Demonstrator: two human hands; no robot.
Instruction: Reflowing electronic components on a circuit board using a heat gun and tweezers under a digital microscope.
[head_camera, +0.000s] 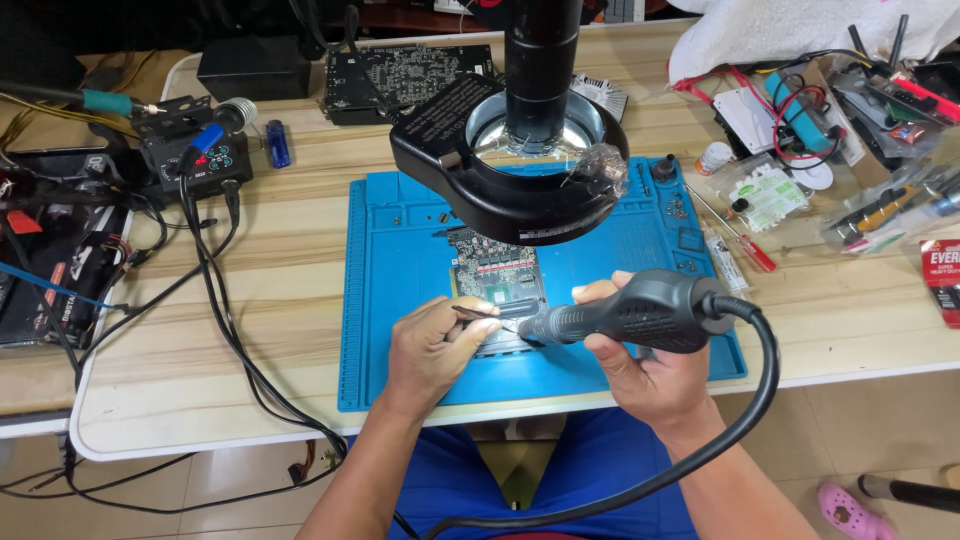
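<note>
A green circuit board (497, 268) lies on a blue work mat (385, 300), partly under a black microscope ring light (520, 170). My left hand (435, 345) pinches dark tweezers (480, 315), their tip touching the board's near edge. My right hand (640, 365) grips a dark grey hot-air wand (625, 312) lying sideways, its nozzle aimed left at the same spot beside the tweezer tip. A thick black hose (735, 430) runs from the wand's back end down past my arm.
A black soldering station (195, 150) with cables and a blue lighter (278, 143) sits at the left. Another dark circuit board (405, 78) lies at the back. Screwdrivers (740, 240), bags of parts, wires and a white cloth (790, 30) crowd the right side.
</note>
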